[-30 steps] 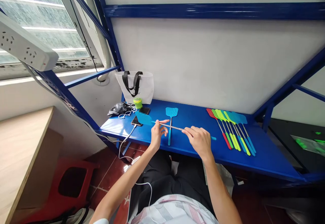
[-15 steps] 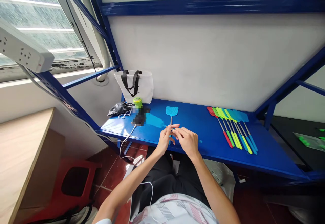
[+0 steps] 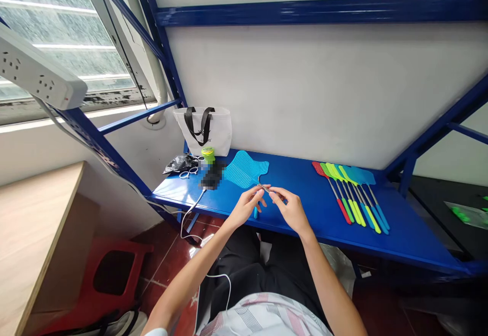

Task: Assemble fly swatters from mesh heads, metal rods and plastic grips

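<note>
A light blue fly swatter is held between both my hands above the blue shelf, its mesh head raised toward the left. My left hand pinches its thin metal rod just below the head. My right hand pinches the same rod a little further right; the rod looks collapsed short. A second blue swatter lies on the shelf behind, partly hidden by the held one. Its blue handle end shows under my left hand.
A row of several red, green and blue swatters lies at the right of the shelf. A white tote bag, a green roll, scissors and a blurred phone with a cable sit at the left. A red stool stands below.
My hands came together along the rod, which went from stretched out to short. The swatter head rose off the shelf and now tilts up to the left.
</note>
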Demonstrator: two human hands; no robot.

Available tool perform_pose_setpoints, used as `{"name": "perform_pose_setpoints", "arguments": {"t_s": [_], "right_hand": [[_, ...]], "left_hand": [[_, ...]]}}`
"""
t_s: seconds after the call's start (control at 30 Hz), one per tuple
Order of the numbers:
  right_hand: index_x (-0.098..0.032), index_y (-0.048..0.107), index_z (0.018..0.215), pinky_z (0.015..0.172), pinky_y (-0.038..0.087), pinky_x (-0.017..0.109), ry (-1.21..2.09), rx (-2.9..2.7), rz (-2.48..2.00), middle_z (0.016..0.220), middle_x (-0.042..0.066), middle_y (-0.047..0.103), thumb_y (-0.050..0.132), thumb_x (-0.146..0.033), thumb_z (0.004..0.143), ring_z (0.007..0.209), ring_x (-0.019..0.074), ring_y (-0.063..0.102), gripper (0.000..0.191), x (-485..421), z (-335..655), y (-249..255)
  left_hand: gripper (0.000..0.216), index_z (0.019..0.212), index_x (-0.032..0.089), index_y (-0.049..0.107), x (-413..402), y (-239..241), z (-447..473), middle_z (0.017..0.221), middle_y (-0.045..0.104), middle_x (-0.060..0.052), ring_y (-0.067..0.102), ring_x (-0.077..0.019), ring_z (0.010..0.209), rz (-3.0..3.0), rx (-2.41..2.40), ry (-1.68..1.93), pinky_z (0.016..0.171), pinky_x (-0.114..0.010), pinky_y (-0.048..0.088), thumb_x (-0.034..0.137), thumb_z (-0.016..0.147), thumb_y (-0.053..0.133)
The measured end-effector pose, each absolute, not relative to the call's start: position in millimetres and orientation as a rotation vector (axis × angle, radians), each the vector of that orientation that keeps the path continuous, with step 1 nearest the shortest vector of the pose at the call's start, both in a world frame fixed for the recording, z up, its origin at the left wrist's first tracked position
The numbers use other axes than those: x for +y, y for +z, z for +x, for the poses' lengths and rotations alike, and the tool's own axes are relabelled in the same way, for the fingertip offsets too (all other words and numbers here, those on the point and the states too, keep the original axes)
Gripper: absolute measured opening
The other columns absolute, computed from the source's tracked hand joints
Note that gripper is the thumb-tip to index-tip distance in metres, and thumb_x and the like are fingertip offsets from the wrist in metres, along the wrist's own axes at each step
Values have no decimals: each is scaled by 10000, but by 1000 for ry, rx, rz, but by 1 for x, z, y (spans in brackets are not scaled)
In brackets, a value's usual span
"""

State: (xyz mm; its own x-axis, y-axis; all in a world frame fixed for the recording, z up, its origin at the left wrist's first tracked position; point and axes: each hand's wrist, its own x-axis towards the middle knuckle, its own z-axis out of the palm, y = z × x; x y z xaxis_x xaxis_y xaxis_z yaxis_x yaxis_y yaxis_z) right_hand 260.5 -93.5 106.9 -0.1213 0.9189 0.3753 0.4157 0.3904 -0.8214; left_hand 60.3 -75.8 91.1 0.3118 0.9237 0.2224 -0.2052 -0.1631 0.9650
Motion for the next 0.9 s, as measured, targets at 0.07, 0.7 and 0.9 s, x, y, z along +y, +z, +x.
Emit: {"name": "perform_pose_setpoints", "arguments": {"t_s": [0.07,0.7,0.9], "right_hand": [[-260,847,1153,822,600,355,672,-1740,-1172,1129,70,860,630,-548,1093,870,240,767,366,-96,257,107],[-348,851,1045,683,510,323,417,-1988,-1330,974,21,870,563,-613,1128,861,260,813,400,-101,287,120],[-340,884,1110,787,593,377,297,-1937,-1292,1070,54,876,570,-627,1125,946,291,827,425,-103,290,118]], "left_hand": [[586,1308,181,841,-76,91,61,1034,792,-126,735,-200,772,1343,720,1197,577,-268,605,674,1009,741],[574,929,184,800,-68,111,33,768,715,-53,601,-136,576,1154,908,1767,529,-261,499,744,1013,705],[604,949,169,788,-74,103,54,770,744,-75,659,-166,588,1184,836,1587,510,-269,512,768,986,721]]}}
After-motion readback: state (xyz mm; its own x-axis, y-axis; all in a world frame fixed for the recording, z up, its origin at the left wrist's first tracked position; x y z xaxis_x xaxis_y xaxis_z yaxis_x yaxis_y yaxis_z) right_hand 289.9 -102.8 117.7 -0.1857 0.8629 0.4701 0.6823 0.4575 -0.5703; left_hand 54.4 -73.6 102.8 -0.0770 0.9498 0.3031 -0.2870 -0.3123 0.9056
